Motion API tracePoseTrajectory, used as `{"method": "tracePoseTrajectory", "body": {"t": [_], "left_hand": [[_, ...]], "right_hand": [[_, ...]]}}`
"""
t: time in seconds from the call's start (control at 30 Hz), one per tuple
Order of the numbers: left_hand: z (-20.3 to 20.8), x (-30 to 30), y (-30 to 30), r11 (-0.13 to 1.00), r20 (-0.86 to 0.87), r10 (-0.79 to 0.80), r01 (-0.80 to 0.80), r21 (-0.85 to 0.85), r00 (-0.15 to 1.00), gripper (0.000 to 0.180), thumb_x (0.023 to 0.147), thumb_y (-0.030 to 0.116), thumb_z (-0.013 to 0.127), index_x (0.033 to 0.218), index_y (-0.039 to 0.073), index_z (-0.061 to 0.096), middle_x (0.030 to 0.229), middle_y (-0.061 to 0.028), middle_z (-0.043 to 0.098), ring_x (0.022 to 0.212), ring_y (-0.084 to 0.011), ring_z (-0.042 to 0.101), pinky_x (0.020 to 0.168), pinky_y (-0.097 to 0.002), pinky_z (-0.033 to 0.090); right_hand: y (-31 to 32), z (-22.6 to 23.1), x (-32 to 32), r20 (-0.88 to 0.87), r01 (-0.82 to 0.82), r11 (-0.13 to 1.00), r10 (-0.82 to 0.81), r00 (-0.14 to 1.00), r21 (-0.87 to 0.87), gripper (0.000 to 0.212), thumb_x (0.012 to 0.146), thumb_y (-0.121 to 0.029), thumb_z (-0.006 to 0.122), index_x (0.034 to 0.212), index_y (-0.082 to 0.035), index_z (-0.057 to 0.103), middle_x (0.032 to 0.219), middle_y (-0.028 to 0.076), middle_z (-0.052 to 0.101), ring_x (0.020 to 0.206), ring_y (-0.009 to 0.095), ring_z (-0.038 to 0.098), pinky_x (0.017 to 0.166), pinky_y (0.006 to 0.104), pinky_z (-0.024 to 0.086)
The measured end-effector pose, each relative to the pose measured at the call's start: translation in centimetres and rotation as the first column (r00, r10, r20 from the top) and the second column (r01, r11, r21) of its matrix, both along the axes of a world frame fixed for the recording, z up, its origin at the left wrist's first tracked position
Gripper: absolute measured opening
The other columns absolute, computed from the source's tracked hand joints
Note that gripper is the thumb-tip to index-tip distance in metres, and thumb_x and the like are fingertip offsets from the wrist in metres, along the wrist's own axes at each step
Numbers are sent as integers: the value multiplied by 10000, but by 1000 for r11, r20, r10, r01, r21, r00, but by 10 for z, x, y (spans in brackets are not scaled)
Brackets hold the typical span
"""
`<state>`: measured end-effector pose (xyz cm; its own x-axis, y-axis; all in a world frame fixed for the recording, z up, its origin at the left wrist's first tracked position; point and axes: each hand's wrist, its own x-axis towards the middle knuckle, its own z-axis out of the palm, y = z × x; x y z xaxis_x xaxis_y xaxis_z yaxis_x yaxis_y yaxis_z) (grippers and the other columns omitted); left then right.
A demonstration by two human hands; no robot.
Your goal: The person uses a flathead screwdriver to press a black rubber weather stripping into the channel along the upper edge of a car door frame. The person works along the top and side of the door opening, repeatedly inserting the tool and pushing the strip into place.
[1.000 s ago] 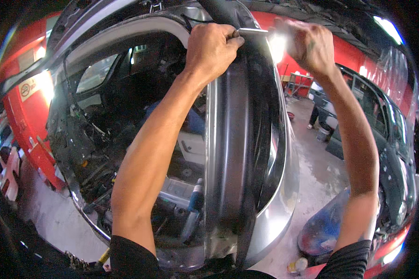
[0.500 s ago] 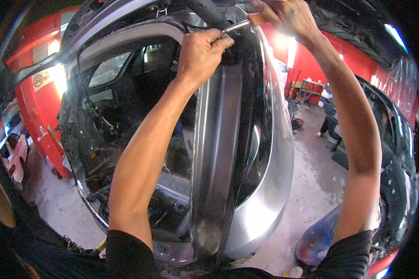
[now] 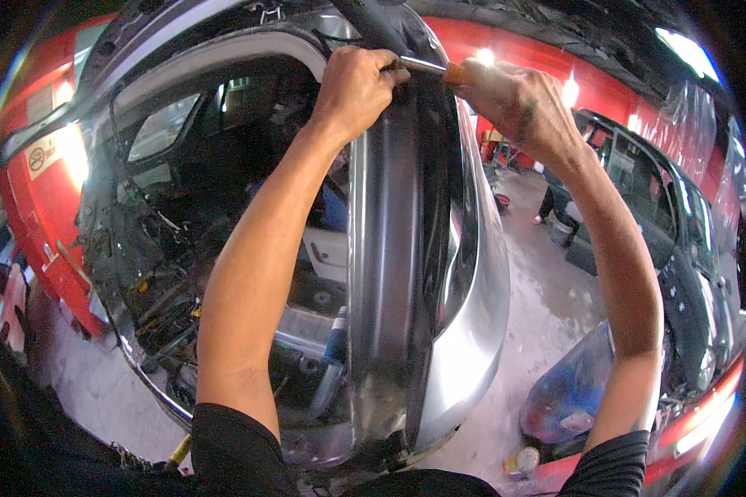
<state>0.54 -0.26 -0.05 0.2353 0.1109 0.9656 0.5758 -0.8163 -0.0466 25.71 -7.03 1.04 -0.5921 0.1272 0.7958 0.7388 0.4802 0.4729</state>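
My right hand (image 3: 522,108) is wrapped round the orange handle of a screwdriver (image 3: 423,64). Its metal shaft points left and ends at the fingers of my left hand (image 3: 350,93), which is raised and closed in a pinch. Whatever lies between those fingertips is hidden. Both hands are at the top of a dark bare-metal car pillar (image 3: 398,224), close to a black tube (image 3: 369,23). Right of the pillar curves the silver body panel (image 3: 466,364).
Left of the pillar is the open, stripped car interior (image 3: 249,199) with loose wiring. A blue drum-like container (image 3: 565,385) and a small can (image 3: 522,461) stand on the floor at right. Beyond them is a dark car (image 3: 680,240); red walls surround the bay.
My right hand has come lower, and the screwdriver now slopes down toward its handle instead of up. The view has shifted slightly; my left hand keeps its pinch near the pillar top.
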Motion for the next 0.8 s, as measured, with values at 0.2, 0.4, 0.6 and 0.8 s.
{"method": "tracePoseTrajectory", "body": {"t": [0.2, 0.4, 0.6, 0.8], "left_hand": [[3, -11, -6, 991, -116, 82, -93, -94, 990, 214, 929, 200, 733, 946, -14, 741, 749, -220, 686, 677, -314, 689, 669, -436, 497], [5, -11, -4, 996, -93, 84, -87, -31, 992, 243, 924, 228, 739, 920, -15, 731, 740, -226, 678, 690, -373, 681, 671, -460, 498], [1, 1, -3, 993, 15, 120, -120, -10, 993, 222, 895, 211, 741, 913, -10, 746, 775, -250, 689, 740, -420, 699, 689, -479, 511], [1, 11, 2, 995, 69, 59, -53, -80, 996, 248, 930, 211, 727, 875, -31, 745, 625, -92, 646, 588, -101, 548, 578, -343, 443]], "right_hand": [[-10, -12, -15, -44, -11, 999, 13, 999, 43, 268, 1018, -385, 626, 1180, -203, 740, 787, 117, 684, 651, 327, 687, 580, 467, 531], [-1, 0, -22, -77, 115, 993, -112, 991, 33, 389, 1055, -509, 509, 1078, -245, 794, 823, 108, 703, 749, 339, 708, 651, 486, 548], [17, 16, -16, -87, 159, 979, -149, 985, 129, 427, 1059, -537, 482, 1016, -288, 826, 843, 103, 750, 743, 324, 720, 652, 455, 564], [106, 84, 37, 117, -157, 937, 126, 985, 313, 287, 997, -378, 601, 980, -145, 768, 817, 109, 712, 733, 334, 701, 663, 456, 550]]}}
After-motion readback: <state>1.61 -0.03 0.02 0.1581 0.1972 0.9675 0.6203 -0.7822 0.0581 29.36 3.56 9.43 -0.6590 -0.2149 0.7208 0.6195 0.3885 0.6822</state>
